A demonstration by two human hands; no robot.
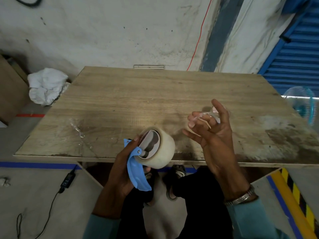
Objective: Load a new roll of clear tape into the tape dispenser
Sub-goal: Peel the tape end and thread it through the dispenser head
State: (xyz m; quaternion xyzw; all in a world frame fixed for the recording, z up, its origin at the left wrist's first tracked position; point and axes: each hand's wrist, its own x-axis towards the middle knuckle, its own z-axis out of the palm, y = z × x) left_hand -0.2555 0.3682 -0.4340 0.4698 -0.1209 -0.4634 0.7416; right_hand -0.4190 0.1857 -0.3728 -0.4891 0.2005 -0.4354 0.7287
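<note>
Blue plastic is showing between the curled fingers of the left hand (120, 169), which is gripping the handle of the tape dispenser (137, 169) at about six o'clock in the view, just over the near edge of the wooden table (155, 94). The thumb of that hand is lying along the dispenser's upper frame beside the roll. A roll of clear tape (156, 148) is sitting on the dispenser's hub, its open core tilted toward eleven o'clock and its broad side facing the person.

At about three o'clock from the roll, well apart from it, the right hand (214, 133) is hovering above the tabletop with its palm turned to the left. Its fingers are spreading loosely, the index finger pointing up toward twelve o'clock, and a crumpled scrap of clear tape (209, 114) is clinging to the fingertips; whether they are pinching it or it is merely sticking there, I cannot tell. A metal watch (245, 197) is circling the right wrist above a teal sleeve.

On the tabletop at nine o'clock from the roll, a piece of clear film (77, 131) is lying flat. Beyond the table's far-left corner, at ten o'clock, a crumpled white bag (46, 85) is resting beside a cardboard box (10, 90). A black cable (57, 192) is trailing across the floor at seven o'clock.
</note>
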